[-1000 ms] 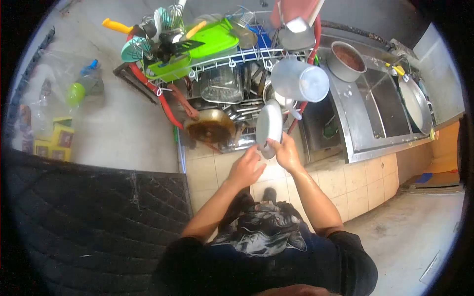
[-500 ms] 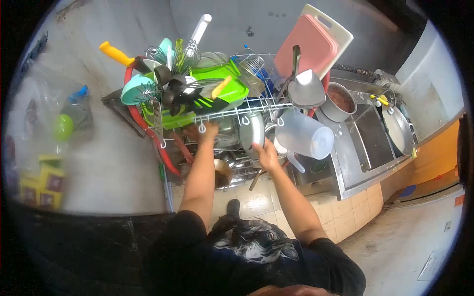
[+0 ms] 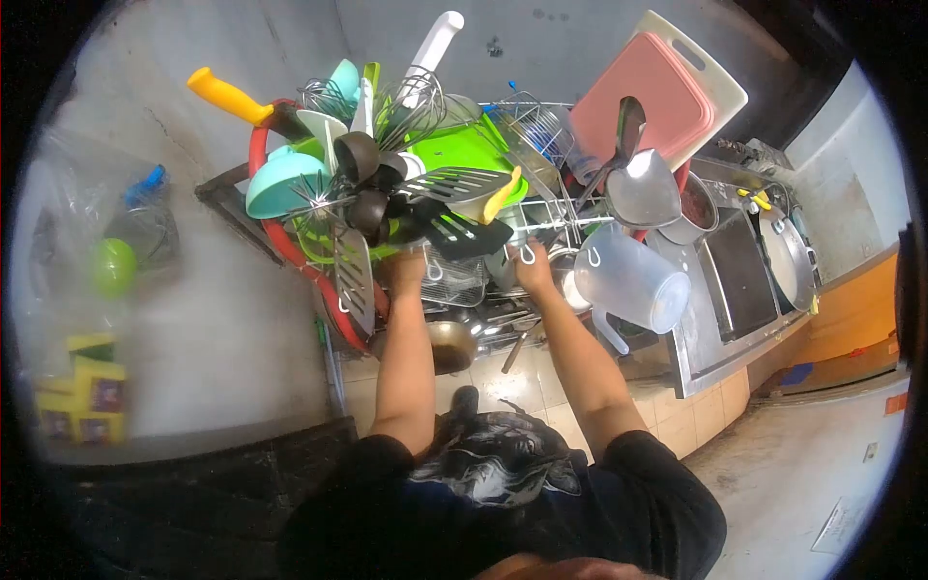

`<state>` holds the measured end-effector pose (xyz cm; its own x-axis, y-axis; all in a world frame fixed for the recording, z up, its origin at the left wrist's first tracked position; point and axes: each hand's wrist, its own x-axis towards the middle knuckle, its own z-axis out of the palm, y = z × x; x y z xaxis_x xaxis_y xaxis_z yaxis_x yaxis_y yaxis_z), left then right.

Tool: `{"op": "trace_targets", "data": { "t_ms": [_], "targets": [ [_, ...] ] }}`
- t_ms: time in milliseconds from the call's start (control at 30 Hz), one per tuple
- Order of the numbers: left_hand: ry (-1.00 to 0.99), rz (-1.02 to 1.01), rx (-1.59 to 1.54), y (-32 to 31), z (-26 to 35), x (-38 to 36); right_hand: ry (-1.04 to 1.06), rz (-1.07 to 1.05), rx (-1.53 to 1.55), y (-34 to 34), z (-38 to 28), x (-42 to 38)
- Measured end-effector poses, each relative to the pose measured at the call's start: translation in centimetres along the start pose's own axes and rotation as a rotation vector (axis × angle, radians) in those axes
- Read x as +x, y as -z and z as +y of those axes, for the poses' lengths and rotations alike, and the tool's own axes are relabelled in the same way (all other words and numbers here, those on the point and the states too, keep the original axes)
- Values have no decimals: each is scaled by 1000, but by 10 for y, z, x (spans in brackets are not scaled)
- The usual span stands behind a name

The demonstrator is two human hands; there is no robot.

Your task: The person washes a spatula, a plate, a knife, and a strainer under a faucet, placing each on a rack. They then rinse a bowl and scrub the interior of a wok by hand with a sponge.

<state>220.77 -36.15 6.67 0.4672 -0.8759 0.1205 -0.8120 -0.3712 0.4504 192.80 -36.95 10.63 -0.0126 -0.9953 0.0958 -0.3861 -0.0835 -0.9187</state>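
Observation:
My left hand (image 3: 406,269) reaches into the lower level of a white wire dish rack (image 3: 570,224), under hanging spatulas, and its fingers are hidden. Close to it are a slotted metal spatula (image 3: 355,285) and a wire-mesh basket (image 3: 454,283). My right hand (image 3: 532,273) is also inside the lower level, behind a white hook, at the edge of a grey metal piece (image 3: 501,271). Its fingertips are covered, so its grip does not show. A translucent plastic jug (image 3: 628,280) hangs just right of it, and a brass-coloured pot (image 3: 450,348) sits below.
Black ladles (image 3: 358,159), whisks and a turquoise bowl (image 3: 285,184) crowd the rack's top left. Pink (image 3: 638,101) and white cutting boards stand at the back right. A steel sink counter (image 3: 735,280) with a saucepan (image 3: 694,208) is to the right. A plastic bag (image 3: 82,232) hangs left.
My right hand has moved up and deeper into the rack, and the round silver piece by it is now mostly hidden. My left hand stays under the utensils. The view has shifted slightly.

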Motion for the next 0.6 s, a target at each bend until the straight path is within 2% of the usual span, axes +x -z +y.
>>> {"op": "trace_targets", "data": {
  "t_ms": [67, 100, 133, 167, 200, 233, 267, 333, 367, 400, 433, 500, 567, 600],
  "targets": [
    [-14, 22, 20, 16, 8, -9, 174, -11, -319, -3, 16, 16],
    [88, -133, -31, 28, 17, -14, 331, 44, -461, -8, 38, 29],
    [189, -286, -83, 33, 23, -15, 333, 43, -458, -8, 43, 35],
    [-14, -68, -31, 14, 18, -14, 436, 85, -615, -9, 45, 38],
    [-13, -68, -29, 21, 23, -18, 539, 127, -774, -12, 49, 43],
    [-31, -96, -90, 35, 32, -24, 352, 153, -855, -30, 80, 57],
    [-48, -125, -152, 44, 37, -28, 350, 151, -855, -26, 62, 54],
    [-43, -97, -109, 28, 31, -25, 354, -148, -1090, -10, 6, 39],
    [-110, -15, -112, 2, 19, -20, 324, -112, -1028, -16, 19, 50],
    [-179, 67, -115, -1, 17, -21, 154, -197, -1039, -12, 0, 58],
    [-185, 66, -110, -4, 15, -22, 149, -194, -1034, -12, -3, 60],
    [-164, -6, -304, 18, 32, -34, 218, -272, -1078, -11, 16, 70],
    [-151, 39, -265, 26, 45, -46, 289, -350, -1124, -9, 30, 76],
    [-132, 83, -225, 27, 48, -48, 289, -344, -1123, -4, 15, 70]
  ]
}}
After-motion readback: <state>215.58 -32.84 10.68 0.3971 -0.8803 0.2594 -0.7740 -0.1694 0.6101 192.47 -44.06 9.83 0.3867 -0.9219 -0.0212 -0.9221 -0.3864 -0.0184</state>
